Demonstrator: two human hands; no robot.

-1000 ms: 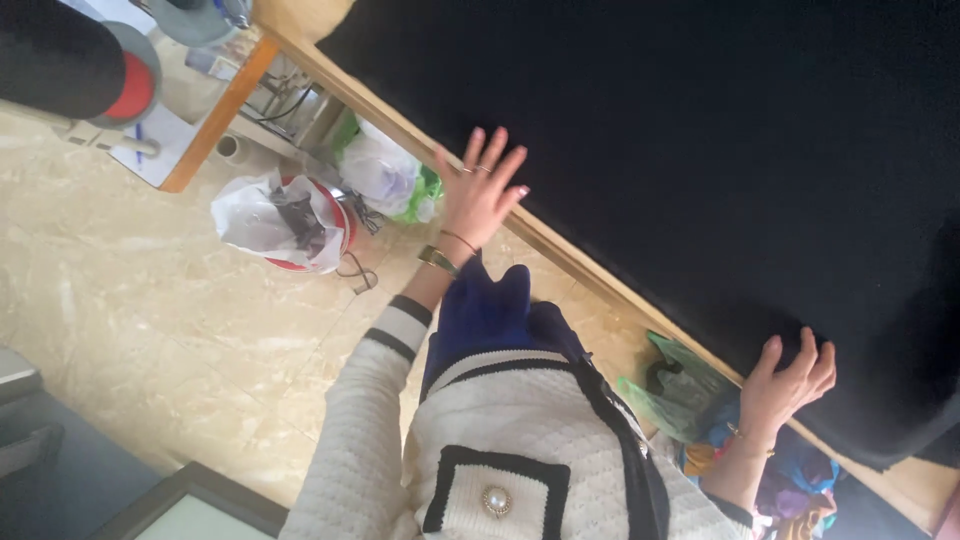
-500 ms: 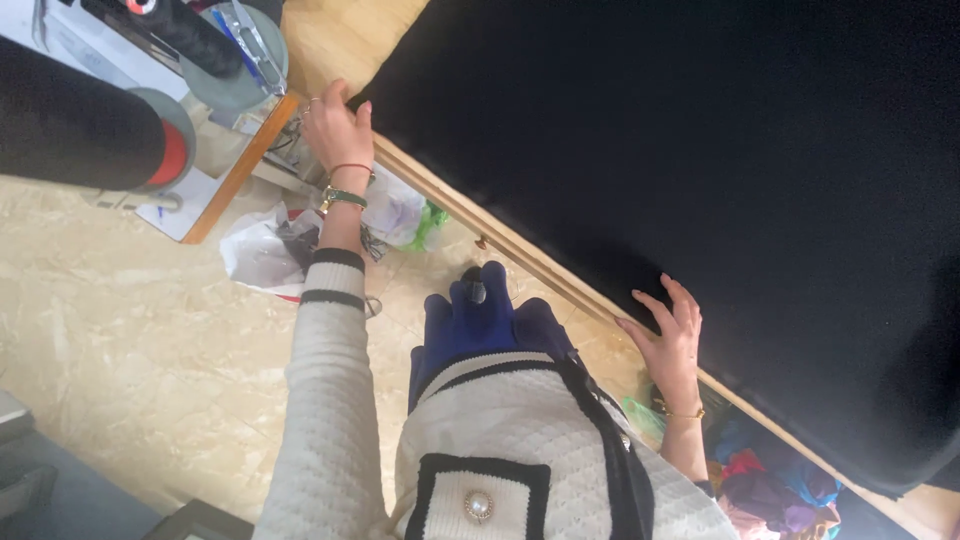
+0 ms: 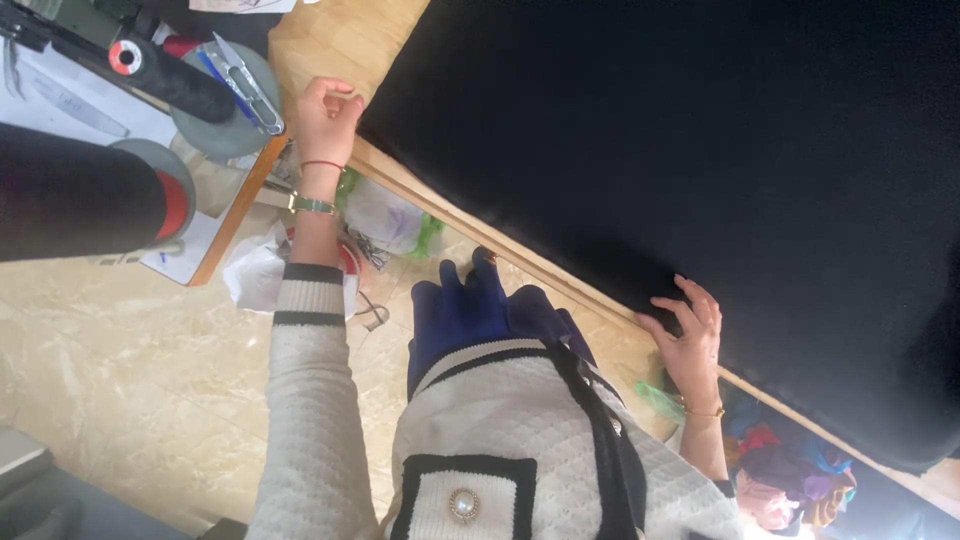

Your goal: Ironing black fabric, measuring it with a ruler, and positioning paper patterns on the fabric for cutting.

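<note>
I see a large sheet of black fabric (image 3: 700, 170) spread over a wooden tabletop (image 3: 330, 35), filling the upper right of the frame and running diagonally from the top centre down to the lower right edge.

My left hand (image 3: 325, 120) is in the upper left, at the near corner of the fabric. Its fingers (image 3: 335, 90) are curled in loosely, and I cannot tell whether they actually pinch the cloth edge or only rest against it beside the bare wood. My right hand (image 3: 692, 335) lies at centre right on the lower border of the fabric, fingers spread wide and flat, pressing on the cloth where it meets the tabletop's front edge and holding nothing.

Judging from this, the work in hand is laying the cloth out flat. To do it well, I would keep the right palm flat and steady as an anchor while the left hand draws the corner outward along the edge, with even tension so no ripple forms between the two hands, which are well apart.

A dark thread cone (image 3: 170, 80) and a round grey dish with clips (image 3: 225, 100) sit at upper left, near the left hand. Below the tabletop edge, plastic bags (image 3: 385, 215) lie on the marbled floor (image 3: 120, 380).
</note>
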